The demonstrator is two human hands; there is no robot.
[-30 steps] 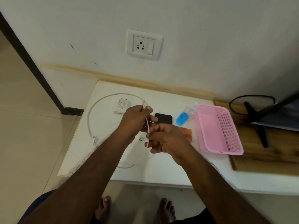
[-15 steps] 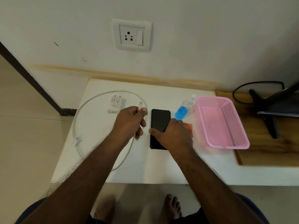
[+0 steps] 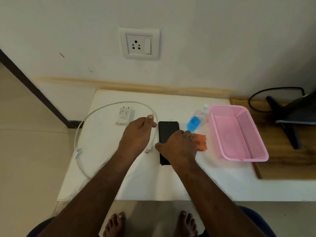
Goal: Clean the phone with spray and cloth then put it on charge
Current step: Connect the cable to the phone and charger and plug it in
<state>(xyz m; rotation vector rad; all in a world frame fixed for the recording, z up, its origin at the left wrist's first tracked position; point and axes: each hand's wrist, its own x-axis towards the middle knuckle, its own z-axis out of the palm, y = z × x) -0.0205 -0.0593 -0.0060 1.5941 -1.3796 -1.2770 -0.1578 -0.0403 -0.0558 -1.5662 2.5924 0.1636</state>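
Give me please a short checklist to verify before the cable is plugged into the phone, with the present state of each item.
1. Phone lies flat on the white table: ok.
2. Right hand steadies the phone: ok, it rests on its lower part.
3. Left hand holds the white cable: ok, pinched near the end by the fingers.
4. Free connector lines up with the phone's port: cannot tell, the port is hidden.
5. Adapter is in the wall socket: not ok, it lies on the table.
6. Cable is joined to the adapter: not ok.
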